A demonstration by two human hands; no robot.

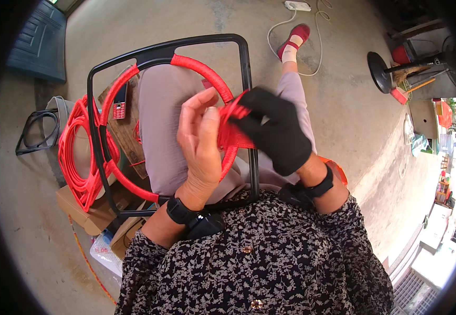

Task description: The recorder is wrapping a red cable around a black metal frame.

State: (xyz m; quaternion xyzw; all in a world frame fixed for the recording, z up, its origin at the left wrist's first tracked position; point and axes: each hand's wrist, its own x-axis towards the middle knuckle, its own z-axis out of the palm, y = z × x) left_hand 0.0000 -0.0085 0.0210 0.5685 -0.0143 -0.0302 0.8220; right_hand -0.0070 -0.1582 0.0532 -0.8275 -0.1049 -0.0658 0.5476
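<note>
A black rectangular frame with a round inner ring rests across my lap. Glossy red cord is wound tightly round stretches of that ring, with bare black parts between. At the ring's right side my right hand, in a black glove, pinches a loose bunch of red cord, slightly blurred. My bare left hand is upright just left of the bunch, fingers bent and apart, thumb beside the cord. I see nothing held in it; whether it touches the cord is unclear.
Left of my leg, a big coil of red cord hangs over a pale bucket. A mobile phone lies on a wooden bench. Another black frame leans farther left. Ahead are a power strip and white cable.
</note>
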